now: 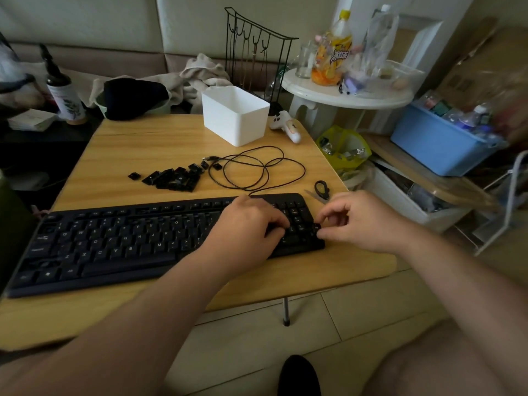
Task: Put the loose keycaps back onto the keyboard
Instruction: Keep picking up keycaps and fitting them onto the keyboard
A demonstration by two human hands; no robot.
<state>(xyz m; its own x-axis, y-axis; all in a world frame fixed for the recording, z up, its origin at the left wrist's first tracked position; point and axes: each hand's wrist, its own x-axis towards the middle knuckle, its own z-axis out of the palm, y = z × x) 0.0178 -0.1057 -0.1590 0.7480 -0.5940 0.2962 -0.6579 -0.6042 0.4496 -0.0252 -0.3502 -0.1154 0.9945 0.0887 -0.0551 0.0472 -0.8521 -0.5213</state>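
Two bare arms reach over a yellow wooden table (137, 138) that stands on a pale tiled floor (257, 338). A soft couch (85, 30) is behind it. The black keyboard (114, 241) lies along the near edge. The left hand (245, 227) rests curled on its number keys, holding nothing. Just right of it, the right hand (363, 221) pinches a small black keycap (317, 226) at the keyboard's end. Loose keycaps (171, 177) sit in a shiny black pile far behind the left hand, beside a looped black cable (257, 170). Scissors (321, 191) lie just behind the right hand.
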